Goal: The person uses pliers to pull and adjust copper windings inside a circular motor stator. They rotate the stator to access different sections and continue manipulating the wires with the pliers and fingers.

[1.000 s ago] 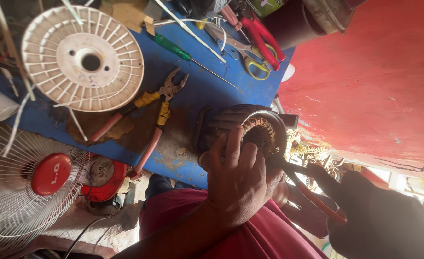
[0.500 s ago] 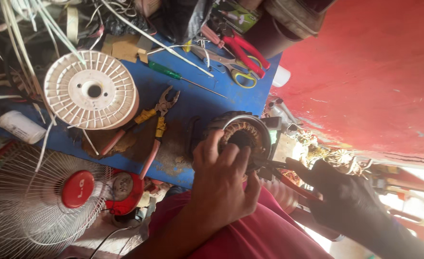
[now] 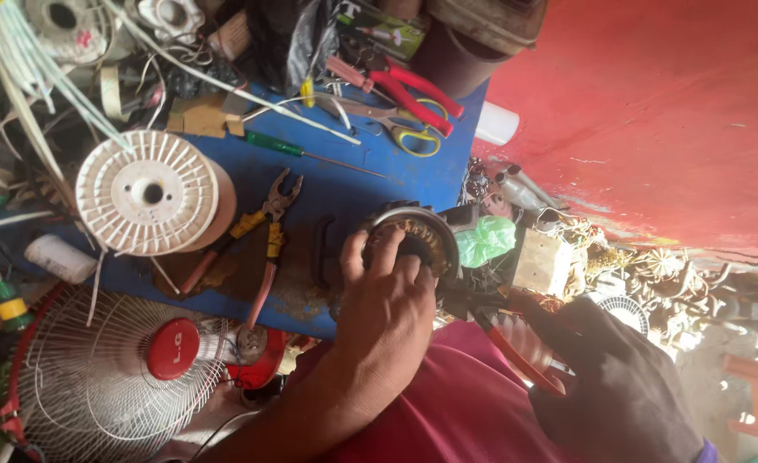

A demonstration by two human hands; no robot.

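Observation:
My left hand [image 3: 387, 309] grips a round motor stator [image 3: 422, 233] with copper windings, which rests at the edge of a blue worktable [image 3: 353, 184]. Its fingers wrap over the stator's rim. To the right, my right hand [image 3: 619, 377] is shut on red-handled pliers [image 3: 516, 345]. The dark jaws of the pliers point toward the stator's side. A red shirt shows below both hands.
On the table lie a white plastic spool [image 3: 147, 193], yellow-and-red pliers [image 3: 263, 231], a green screwdriver [image 3: 284, 147], scissors [image 3: 413, 133] and red cutters [image 3: 409, 90]. A white fan guard [image 3: 113, 377] stands at lower left. A green bag [image 3: 486, 240] and scrap parts lie by the red surface [image 3: 653, 111].
The view has shifted, so the table sits lower and further right in the frame. My left hand stays on the stator. My right hand still holds the pliers against the stator's side.

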